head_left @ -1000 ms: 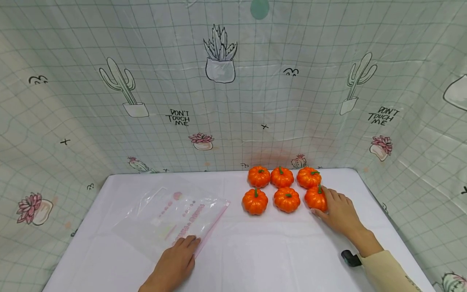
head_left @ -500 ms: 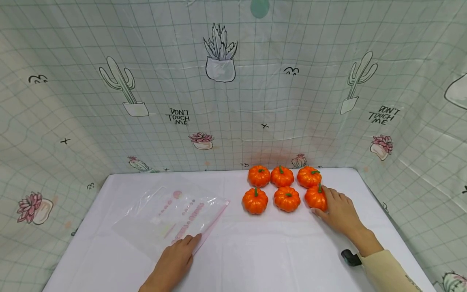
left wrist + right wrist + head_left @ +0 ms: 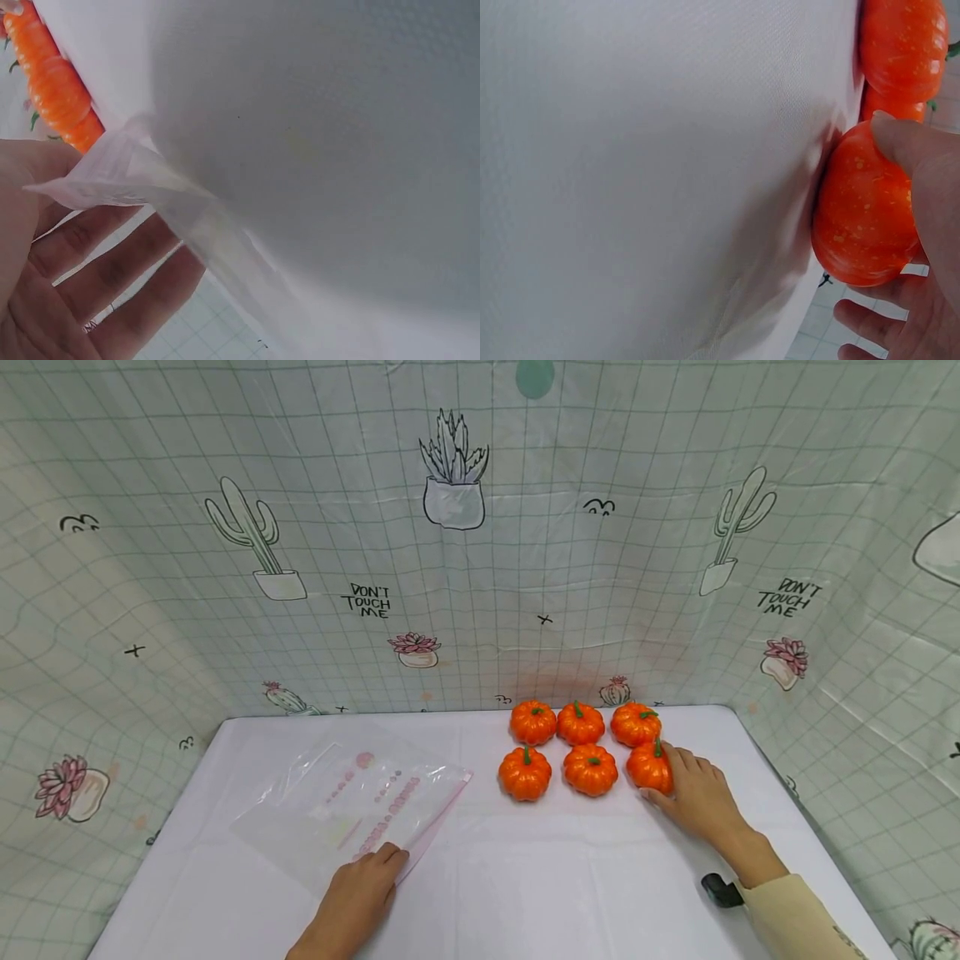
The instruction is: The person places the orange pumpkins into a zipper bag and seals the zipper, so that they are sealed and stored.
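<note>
A clear zip bag (image 3: 322,827) with pink print and a pink edge lies flat on the left of the table. My left hand (image 3: 356,889) is at its near edge, and in the left wrist view the raised pink lip (image 3: 105,184) sits between the thumb and fingers. On the right, my right hand (image 3: 697,793) grips a small orange pumpkin (image 3: 647,768) with a green stem. In the right wrist view, the thumb is on one side of this pumpkin (image 3: 862,210) and the fingers curve round the other; it stands on the cloth.
Several other pumpkins stand in two rows beside the held one, including a front one (image 3: 524,774) and a back one (image 3: 635,724). A black object (image 3: 722,890) is at the right sleeve. Behind the white table (image 3: 525,893) hangs a cactus-print curtain (image 3: 337,527).
My left fingers shift slightly at the bag's near edge, with the index finger reaching forward and then drawing back a little. The right hand and the pumpkins stay where they were.
</note>
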The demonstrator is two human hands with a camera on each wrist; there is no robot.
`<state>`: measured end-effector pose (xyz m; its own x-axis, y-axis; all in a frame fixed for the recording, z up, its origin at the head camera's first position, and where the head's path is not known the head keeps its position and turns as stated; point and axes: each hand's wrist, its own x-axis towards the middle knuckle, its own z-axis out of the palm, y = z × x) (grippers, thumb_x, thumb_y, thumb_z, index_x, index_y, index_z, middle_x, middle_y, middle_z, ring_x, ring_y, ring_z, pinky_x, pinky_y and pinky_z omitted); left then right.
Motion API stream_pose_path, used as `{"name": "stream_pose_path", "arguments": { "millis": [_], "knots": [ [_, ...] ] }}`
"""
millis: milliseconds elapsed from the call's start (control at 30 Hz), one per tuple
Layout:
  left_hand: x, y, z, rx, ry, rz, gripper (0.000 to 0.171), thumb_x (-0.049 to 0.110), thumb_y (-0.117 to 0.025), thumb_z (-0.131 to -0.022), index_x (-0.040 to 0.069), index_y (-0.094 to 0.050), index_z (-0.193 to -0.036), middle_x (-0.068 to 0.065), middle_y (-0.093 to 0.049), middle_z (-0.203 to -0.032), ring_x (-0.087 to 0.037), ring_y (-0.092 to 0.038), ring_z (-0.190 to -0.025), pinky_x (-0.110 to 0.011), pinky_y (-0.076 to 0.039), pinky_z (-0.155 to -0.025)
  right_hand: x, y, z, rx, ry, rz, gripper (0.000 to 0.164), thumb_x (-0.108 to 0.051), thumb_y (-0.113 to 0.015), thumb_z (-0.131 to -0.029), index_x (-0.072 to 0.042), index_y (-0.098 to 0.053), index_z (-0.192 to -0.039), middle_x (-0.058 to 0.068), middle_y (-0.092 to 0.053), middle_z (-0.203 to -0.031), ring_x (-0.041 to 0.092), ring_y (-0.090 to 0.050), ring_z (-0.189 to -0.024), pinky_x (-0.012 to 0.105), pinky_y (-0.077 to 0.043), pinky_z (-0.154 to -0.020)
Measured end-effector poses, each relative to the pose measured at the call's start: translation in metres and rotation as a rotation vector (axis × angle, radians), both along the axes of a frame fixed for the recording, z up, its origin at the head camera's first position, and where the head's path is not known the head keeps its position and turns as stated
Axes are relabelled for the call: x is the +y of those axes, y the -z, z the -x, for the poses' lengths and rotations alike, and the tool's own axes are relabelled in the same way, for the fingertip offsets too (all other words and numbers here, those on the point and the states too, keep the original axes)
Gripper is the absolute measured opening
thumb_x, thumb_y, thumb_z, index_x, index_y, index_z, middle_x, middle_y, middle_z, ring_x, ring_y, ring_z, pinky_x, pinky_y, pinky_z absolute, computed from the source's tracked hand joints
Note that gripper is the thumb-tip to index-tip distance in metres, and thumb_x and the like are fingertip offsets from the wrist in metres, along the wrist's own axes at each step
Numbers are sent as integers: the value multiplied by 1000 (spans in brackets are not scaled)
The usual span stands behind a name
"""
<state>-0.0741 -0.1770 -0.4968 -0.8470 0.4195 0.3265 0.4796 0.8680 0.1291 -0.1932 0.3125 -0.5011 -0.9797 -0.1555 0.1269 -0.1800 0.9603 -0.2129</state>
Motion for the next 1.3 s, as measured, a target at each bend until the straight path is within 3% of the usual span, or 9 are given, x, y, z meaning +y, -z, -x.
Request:
{"name": "stream_pose_path", "arguments": {
  "millis": [367, 733, 1067, 1300],
  "knots": [
    [5, -5, 0, 67, -57, 155, 29, 9, -89, -80, 10, -76, -106, 2, -72, -103, -18, -66, -88, -32, -48, -68, 3, 3, -1, 10, -5, 12, 90, -39, -81, -91, 13, -40, -151, 39, -52, -141, 61, -48, -126, 76, -37, -108],
    [10, -6, 2, 119, -91, 141, 35, 9, -86, -79, 8, -78, -112, 0, -74, -108, -21, -65, -93, -39, -52, -79, 3, 4, -1, 4, 0, 8, 91, -40, -82, -90, 12, -39, -152, 39, -51, -142, 60, -48, -128, 76, -36, -109],
    [13, -8, 1, 62, -120, 183, 50, 16, -90, -78, 4, -74, -124, -4, -72, -118, -24, -66, -102, -43, -53, -86, 0, 0, -2, 2, 3, 13, 91, -39, -81, -91, 12, -39, -153, 39, -50, -142, 60, -47, -127, 76, -36, -109],
    [15, -7, 1, 42, -150, 147, 57, 16, -92, -75, 3, -72, -127, -6, -72, -121, -26, -65, -104, -45, -52, -89, -1, -1, -2, 8, 1, 17, 90, -38, -82, -91, 12, -39, -152, 38, -51, -141, 60, -48, -126, 76, -36, -109]
  ]
}}
